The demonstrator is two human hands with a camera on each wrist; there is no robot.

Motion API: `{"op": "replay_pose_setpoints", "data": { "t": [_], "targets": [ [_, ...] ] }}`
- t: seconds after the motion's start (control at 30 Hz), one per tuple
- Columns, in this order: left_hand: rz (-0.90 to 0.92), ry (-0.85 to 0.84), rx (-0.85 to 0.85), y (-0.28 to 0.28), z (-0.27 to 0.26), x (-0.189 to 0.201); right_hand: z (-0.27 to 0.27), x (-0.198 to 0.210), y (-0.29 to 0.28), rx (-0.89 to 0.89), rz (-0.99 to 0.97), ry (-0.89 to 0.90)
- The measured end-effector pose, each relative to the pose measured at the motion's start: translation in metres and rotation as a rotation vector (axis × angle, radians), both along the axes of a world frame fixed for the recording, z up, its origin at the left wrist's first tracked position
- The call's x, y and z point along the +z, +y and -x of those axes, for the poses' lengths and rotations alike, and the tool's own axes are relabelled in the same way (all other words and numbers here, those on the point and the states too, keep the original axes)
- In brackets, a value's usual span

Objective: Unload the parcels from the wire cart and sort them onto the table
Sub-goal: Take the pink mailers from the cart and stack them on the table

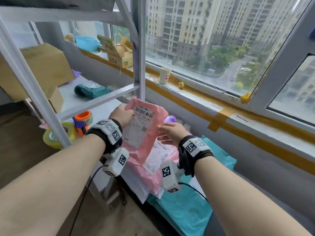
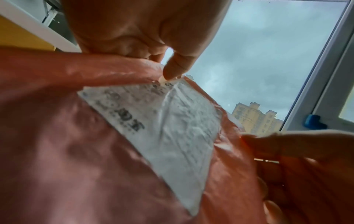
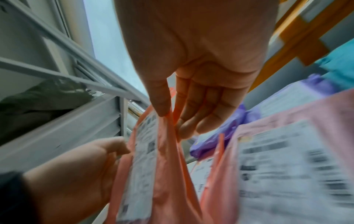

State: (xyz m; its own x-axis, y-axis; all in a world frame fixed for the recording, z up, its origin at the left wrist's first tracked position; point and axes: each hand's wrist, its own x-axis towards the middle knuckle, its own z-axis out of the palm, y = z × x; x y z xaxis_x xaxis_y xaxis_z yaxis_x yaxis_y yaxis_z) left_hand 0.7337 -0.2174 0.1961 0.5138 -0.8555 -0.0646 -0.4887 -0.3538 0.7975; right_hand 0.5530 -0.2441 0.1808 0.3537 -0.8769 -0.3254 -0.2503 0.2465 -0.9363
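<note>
Hands meet in front of us on a pink parcel (image 1: 144, 126), a soft plastic mailer held upright in the air with its white shipping label (image 1: 139, 123) facing us. Our left hand (image 1: 121, 114) grips the parcel's upper left edge, thumb curled over the front by the barcode. Our right hand (image 1: 172, 132) pinches the right edge between thumb and nearly straight fingers (image 3: 199, 112). Just below the held parcel, a second pink parcel (image 1: 153, 167) lies label-up on a pile, overlapping a teal parcel (image 1: 190, 206) beneath it; a purple bag (image 1: 169, 119) peeks out behind. To our left stands a white metal shelf (image 1: 95, 97) carrying a cardboard box (image 1: 42, 65), a dark green packet (image 1: 92, 91) and tape rolls (image 1: 58, 135). A window (image 1: 221, 40) lies ahead.
</note>
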Motion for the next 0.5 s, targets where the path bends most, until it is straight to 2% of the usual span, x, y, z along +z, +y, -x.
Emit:
{"op": "replay_pose_setpoints", "data": {
  "t": [0.1, 0.23, 0.5],
  "targets": [
    [-0.020, -0.115, -0.045, -0.020, -0.028, 0.002, -0.033, 0.002, -0.008, 0.005, -0.017, 0.003],
    [-0.143, -0.159, -0.144, -0.042, -0.050, -0.014, -0.066, -0.009, -0.019, -0.090, -0.132, 0.092],
    [-0.302, -0.239, -0.295, -0.067, -0.074, -0.049, -0.084, -0.027, -0.022, -0.208, -0.249, 0.262]
  ]
}}
